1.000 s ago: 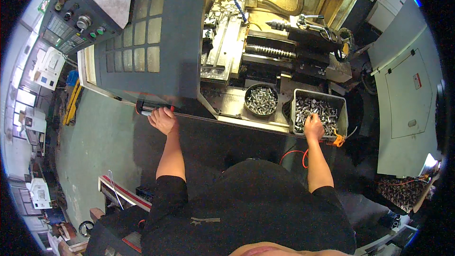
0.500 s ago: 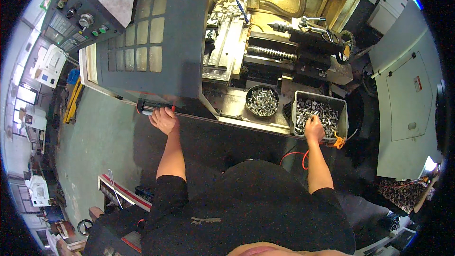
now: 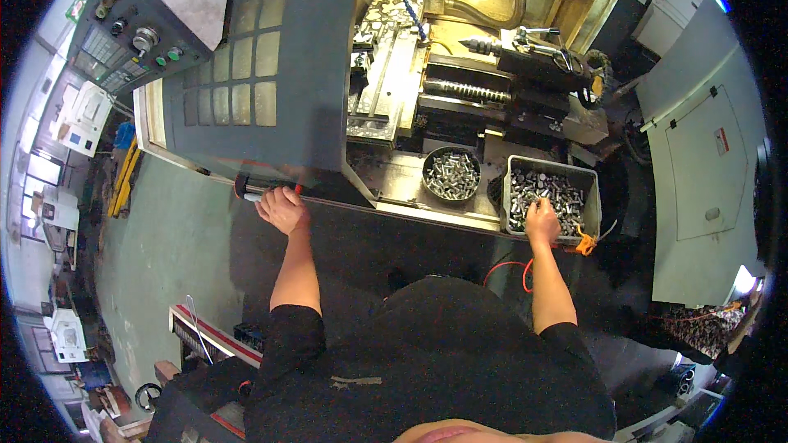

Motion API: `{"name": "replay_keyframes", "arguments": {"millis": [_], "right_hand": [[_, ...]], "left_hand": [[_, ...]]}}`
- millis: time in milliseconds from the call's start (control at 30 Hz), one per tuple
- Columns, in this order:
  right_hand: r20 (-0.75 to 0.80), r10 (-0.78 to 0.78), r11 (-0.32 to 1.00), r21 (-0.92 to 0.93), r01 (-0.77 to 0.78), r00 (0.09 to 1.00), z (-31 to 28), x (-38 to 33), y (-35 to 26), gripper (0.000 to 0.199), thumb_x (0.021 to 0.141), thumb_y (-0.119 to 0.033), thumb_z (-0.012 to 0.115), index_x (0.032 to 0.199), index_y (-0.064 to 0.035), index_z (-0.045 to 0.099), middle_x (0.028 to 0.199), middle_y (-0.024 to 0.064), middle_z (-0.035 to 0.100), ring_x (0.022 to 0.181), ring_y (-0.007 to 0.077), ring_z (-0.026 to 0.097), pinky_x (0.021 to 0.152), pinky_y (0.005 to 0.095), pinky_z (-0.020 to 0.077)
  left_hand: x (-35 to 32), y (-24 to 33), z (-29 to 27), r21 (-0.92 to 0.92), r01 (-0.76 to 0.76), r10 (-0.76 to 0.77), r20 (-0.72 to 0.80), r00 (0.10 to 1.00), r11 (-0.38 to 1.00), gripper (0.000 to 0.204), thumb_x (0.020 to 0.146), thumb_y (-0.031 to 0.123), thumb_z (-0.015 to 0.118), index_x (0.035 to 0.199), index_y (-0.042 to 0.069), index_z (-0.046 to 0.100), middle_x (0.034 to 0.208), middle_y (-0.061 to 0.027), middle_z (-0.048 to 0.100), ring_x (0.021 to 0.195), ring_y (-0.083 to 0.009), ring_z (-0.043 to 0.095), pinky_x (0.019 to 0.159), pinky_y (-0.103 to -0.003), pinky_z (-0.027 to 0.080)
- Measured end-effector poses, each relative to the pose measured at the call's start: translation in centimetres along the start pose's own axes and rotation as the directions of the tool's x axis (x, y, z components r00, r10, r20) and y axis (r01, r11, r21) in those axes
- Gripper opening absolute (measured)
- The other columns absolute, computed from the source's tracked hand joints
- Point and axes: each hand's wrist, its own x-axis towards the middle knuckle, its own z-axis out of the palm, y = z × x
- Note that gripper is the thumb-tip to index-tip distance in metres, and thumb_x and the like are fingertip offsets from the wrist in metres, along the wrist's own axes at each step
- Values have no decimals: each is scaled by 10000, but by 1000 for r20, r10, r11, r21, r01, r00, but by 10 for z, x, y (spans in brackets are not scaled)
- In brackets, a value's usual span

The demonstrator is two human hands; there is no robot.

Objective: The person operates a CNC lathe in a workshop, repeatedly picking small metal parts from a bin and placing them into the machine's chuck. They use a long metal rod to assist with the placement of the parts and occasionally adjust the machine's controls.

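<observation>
At the lower edge of the grey machine door [image 3: 320, 127], the fingers of my left hand [image 3: 283, 211] are curled over a dark handle [image 3: 241, 185] with red at its ends. A pale grey piece shows beside these fingers; I cannot tell whether it belongs to the handle. My right hand [image 3: 542, 223] reaches over the near rim of a grey plastic bin [image 3: 593, 197]. Its fingers are closed together among small silvery metal cylinders [image 3: 558, 191], and what they pinch is hidden. Left of the bin stands a round dark pan [image 3: 426, 183] filled with similar metal pieces [image 3: 452, 175].
Beyond the bins lies the open lathe, with a pointed tailstock centre [image 3: 480, 45] and a coiled screw [image 3: 468, 90]. A control panel [image 3: 131, 45] hangs at upper left. An orange clip-like thing [image 3: 585, 243] sits on the bin's near corner. A red hose [image 3: 525, 277] hangs below. A grey cabinet [image 3: 706, 172] stands right.
My hands stay at the door edge and in the bin, with only slight finger movement on the right. The whole view has shifted a little.
</observation>
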Motion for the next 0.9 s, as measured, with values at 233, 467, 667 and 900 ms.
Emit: {"name": "replay_keyframes", "arguments": {"millis": [233, 467, 667, 900], "right_hand": [[52, 46, 999, -28, -45, 998, -6, 0, -5, 286, 921, -351, 601, 1106, -139, 653, 984, 121, 728, 891, 370, 695, 753, 505, 532], [43, 33, 999, -12, -33, 999, -4, 0, -2, 280, 924, -346, 596, 1099, -135, 654, 977, 124, 728, 890, 372, 695, 756, 503, 533], [52, 28, 999, 23, -29, 998, -7, 0, -5, 256, 939, -339, 555, 1027, -110, 626, 989, 162, 700, 898, 393, 670, 750, 529, 514], [27, 22, 1000, 12, -23, 999, -3, 0, -2, 246, 934, -340, 567, 1003, -112, 632, 968, 153, 711, 882, 396, 678, 733, 531, 522]], "left_hand": [[0, -2, 3, 12, 6, -6, 2, 1000, 1000, 357, 968, 318, 464, 961, 61, 713, 1088, -117, 664, 1190, -306, 562, 1147, -563, 300], [0, -3, 4, 19, -7, 7, -1, 1000, 1000, 353, 973, 314, 465, 957, 62, 712, 1080, -110, 661, 1190, -301, 561, 1144, -561, 297], [-1, -4, 4, 1, -10, 10, -22, 1000, 1000, 348, 974, 318, 466, 929, 66, 702, 1051, -96, 656, 1173, -294, 565, 1145, -562, 296], [-1, -4, 5, 19, -11, 11, -25, 1000, 1000, 336, 967, 314, 480, 923, 65, 702, 1057, -95, 669, 1167, -305, 573, 1138, -566, 308]]}}
